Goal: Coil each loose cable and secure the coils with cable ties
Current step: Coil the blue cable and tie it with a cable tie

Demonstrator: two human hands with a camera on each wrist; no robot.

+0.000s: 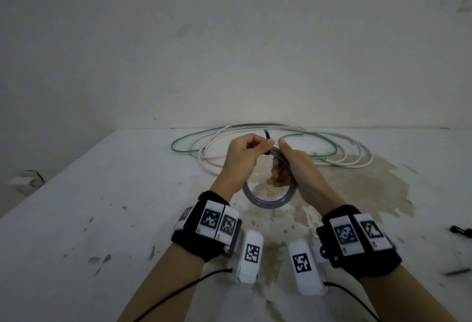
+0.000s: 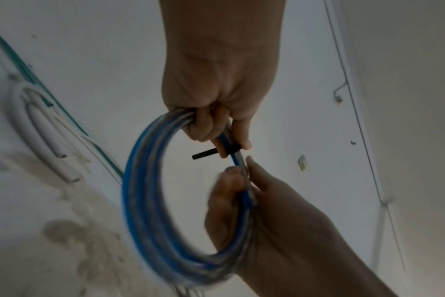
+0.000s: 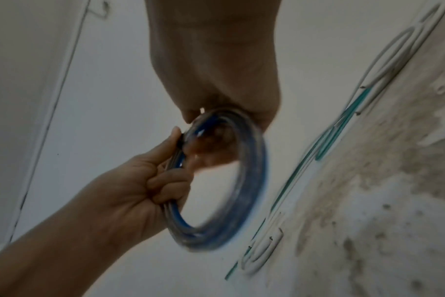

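Gripping blue coil (image 2: 150,201) — both hands (image 1: 242,158), fingers curled — black tie (image 2: 216,152) pinched.

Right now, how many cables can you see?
3. A blue coil is held up by the left hand and right hand. A white cable and a green cable lie loose on the table behind; overlaps may hide more.

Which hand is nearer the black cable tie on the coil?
Left. The left hand pinches the black cable tie against the coil; the right hand grips the coil just beside it.
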